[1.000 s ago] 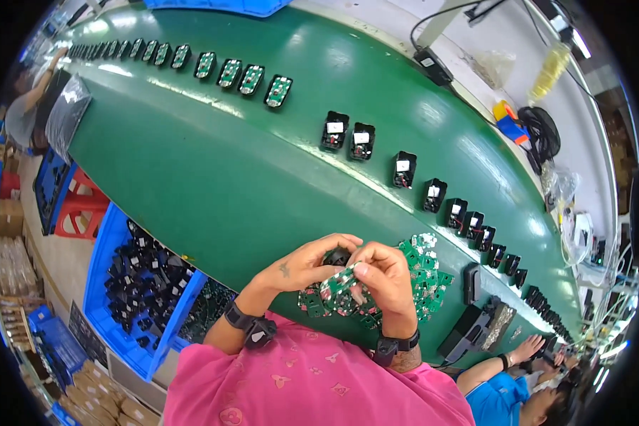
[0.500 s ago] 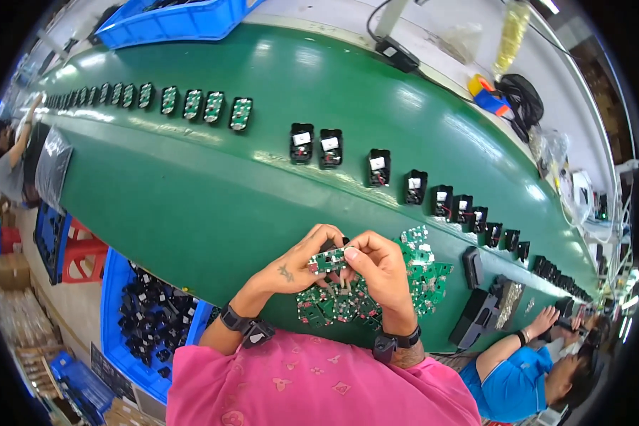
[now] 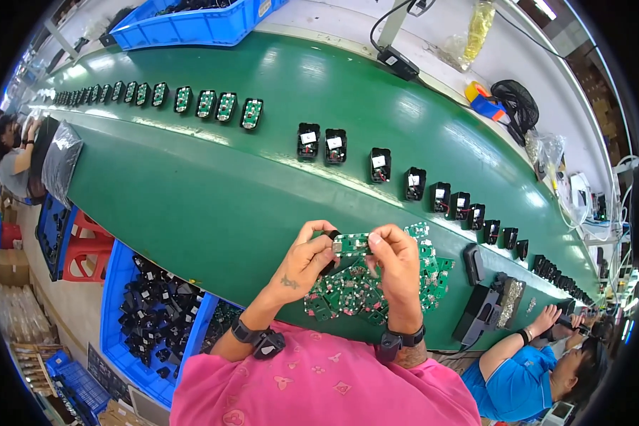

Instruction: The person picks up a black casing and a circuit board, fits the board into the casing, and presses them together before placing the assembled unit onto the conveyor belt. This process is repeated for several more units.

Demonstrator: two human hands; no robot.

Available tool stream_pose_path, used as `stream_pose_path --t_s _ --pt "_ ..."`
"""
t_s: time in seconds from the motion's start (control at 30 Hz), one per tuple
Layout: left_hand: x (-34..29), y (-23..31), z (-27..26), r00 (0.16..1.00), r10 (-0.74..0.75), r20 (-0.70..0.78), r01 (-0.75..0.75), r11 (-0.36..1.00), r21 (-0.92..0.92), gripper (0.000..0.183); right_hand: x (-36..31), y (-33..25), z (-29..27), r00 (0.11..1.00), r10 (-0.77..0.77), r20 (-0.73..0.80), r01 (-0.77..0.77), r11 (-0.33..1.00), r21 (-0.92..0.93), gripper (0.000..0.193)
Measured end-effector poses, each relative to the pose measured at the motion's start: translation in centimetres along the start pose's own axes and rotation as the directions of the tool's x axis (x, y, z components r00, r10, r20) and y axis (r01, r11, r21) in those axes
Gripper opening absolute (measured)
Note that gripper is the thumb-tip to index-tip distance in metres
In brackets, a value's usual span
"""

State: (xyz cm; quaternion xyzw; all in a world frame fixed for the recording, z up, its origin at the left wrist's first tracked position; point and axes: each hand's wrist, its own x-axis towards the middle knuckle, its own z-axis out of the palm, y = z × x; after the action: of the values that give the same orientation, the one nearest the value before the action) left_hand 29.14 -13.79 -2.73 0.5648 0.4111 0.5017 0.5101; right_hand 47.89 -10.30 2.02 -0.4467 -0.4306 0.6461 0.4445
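A small green circuit board [image 3: 351, 245] is held up between both hands over the bench. My left hand [image 3: 302, 264] pinches its left end, and a black part, perhaps a casing, shows behind those fingers, mostly hidden. With thumb and fingers my right hand [image 3: 396, 261] grips the right end of the same board. Below and to the right of the hands lies a loose pile of green circuit boards [image 3: 437, 273], several overlapping. Beyond the hands, a row of open black casings [image 3: 380, 165] with white labels and red wires stands on the bench.
More black casings holding green boards [image 3: 251, 113] run off to the far left. A blue bin [image 3: 113, 312] of black parts stands beside the bench at left. A blue crate [image 3: 184, 28] sits at the back. At right are a black device [image 3: 476, 312] and a co-worker in blue [image 3: 515, 383].
The circuit board has turned flatter and moved slightly right and up between my hands. My hands have drawn a little further apart. The bench scene has shifted slightly.
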Motion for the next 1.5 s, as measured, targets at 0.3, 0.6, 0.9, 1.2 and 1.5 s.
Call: stream_pose_path --t_s 0.3,0.6,0.9,1.2,1.5 --pt "-0.9 1.1 0.6 0.994 0.089 -0.063 -0.086 0.995 0.051 0.014 -2.0 0.6 0.5 0.999 0.006 0.032 -0.005 1.000 -0.016 0.014" --pt "0.0 2.4 1.0 0.990 0.138 0.040 -0.142 0.976 0.168 0.030 -1.6 1.2 0.4 0.997 0.043 0.059 -0.041 0.999 -0.032 0.015" --pt "1.2 1.0 1.5 0.988 -0.151 -0.019 0.149 0.986 -0.072 0.050 -0.1 2.9 0.1 0.994 -0.073 -0.081 0.051 0.968 -0.245 0.014" --pt "1.8 0.5 2.8 0.982 -0.184 0.030 0.187 0.972 -0.141 0.044 1.0 3.0 0.0 0.893 -0.441 0.088 0.434 0.796 -0.422 0.017" --pt "2.3 1.5 3.2 0.982 -0.187 -0.023 0.188 0.979 0.080 0.044 0.4 2.9 -0.1 0.880 -0.475 0.007 0.418 0.767 -0.488 0.011"
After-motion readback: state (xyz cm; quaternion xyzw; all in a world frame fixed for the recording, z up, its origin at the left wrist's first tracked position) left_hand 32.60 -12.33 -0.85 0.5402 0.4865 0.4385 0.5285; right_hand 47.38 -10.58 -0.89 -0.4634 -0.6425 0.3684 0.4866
